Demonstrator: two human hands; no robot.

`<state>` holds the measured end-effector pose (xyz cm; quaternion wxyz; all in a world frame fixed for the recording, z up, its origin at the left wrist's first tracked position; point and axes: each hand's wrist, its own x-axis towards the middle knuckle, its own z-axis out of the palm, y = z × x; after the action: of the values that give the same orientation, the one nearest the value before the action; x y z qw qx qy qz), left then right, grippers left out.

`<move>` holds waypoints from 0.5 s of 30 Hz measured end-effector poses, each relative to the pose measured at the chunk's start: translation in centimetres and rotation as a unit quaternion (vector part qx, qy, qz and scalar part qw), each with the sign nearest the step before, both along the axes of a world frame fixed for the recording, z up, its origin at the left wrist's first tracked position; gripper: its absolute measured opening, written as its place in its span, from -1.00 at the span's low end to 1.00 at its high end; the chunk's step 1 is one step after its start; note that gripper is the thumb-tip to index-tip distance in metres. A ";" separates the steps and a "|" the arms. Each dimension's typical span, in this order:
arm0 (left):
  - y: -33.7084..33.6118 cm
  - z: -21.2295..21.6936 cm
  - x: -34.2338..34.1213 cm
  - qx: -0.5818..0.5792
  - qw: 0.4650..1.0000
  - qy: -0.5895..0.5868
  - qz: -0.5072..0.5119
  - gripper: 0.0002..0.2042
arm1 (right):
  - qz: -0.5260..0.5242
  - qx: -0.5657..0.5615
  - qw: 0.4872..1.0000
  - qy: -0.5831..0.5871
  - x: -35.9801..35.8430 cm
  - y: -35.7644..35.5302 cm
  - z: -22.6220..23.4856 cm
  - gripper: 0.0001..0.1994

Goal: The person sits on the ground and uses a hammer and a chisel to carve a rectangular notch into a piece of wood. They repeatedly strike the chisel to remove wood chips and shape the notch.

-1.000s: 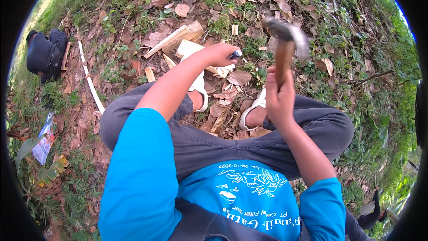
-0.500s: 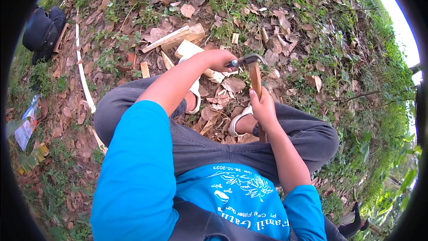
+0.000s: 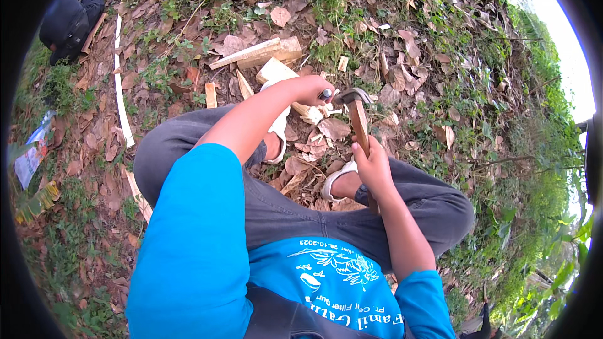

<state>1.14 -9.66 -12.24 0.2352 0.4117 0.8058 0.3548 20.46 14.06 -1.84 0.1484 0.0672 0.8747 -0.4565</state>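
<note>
Two grips clamped: left hand (image 3: 311,90) on dark grey-ended handle (image 3: 326,94) over pale wood block (image 3: 275,70), right hand (image 3: 375,164) on wooden-handled steel claw hammer (image 3: 359,119), lowered since one second ago; swing seems spent.

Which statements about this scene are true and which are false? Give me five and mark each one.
1. The right hand grips a claw hammer by its wooden handle. True.
2. The left hand is empty. False: it is closed around a round-ended tool.
3. Both shoes are black. False: they are white.
4. Split wood pieces lie among dry leaves. True.
5. The long pale strip lies on the right side. False: it is on the left.
</note>
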 end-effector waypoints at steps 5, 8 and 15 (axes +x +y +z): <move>-4.3 -2.5 -2.2 0.101 0.965 -0.192 0.149 -0.78 | -0.099 -0.243 0.964 -0.036 -0.2 -0.1 8.7 -0.75; -3.9 -3.1 -1.7 0.092 0.938 -0.246 0.224 -0.80 | -0.116 -0.288 0.949 -0.050 0.0 0.4 11.0 -0.74; 3.8 2.9 0.0 0.241 0.864 -0.349 0.272 -0.82 | -0.164 -0.352 0.915 -0.107 0.1 0.8 8.4 -0.70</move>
<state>1.13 -5.89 -9.32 0.2889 0.0694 0.6403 0.7083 20.53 14.87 6.55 0.1784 0.2021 0.6129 -0.7427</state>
